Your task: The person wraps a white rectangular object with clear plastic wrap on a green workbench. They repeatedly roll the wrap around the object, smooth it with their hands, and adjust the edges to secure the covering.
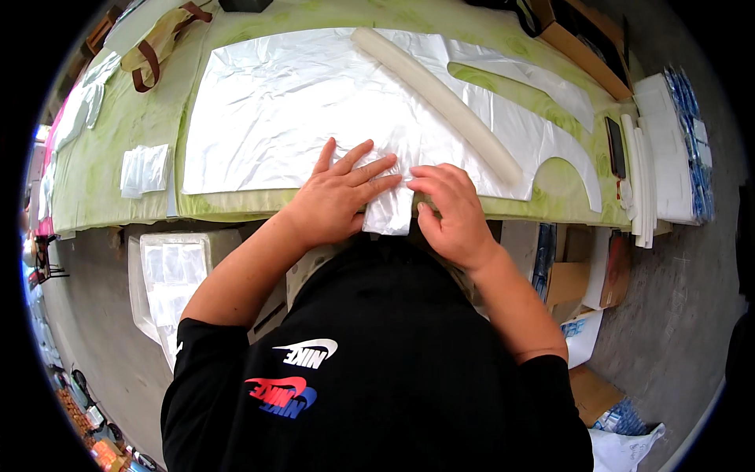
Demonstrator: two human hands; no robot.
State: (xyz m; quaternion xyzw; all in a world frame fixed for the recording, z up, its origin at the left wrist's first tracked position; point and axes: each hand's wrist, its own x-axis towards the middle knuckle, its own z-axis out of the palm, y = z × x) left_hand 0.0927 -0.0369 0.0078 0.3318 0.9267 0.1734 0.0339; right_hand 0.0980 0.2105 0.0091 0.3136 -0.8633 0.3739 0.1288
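Observation:
A large white plastic sheet lies spread on the table, with rounded cut-outs along its right part. At its front edge a small folded piece of white plastic reaches over the table's edge toward my body. My left hand lies with fingers spread on the left side of that folded piece. On the other side my right hand has its fingers bent and its fingertips at the piece's right edge, the thumb apart from them. A long off-white tube rests diagonally across the sheet beyond my right hand.
Folded white packets sit at the left on the green patterned table cover. A dark phone and white rolls are at the right end. Below, a clear bin holds more white packets. A cardboard box stands far right.

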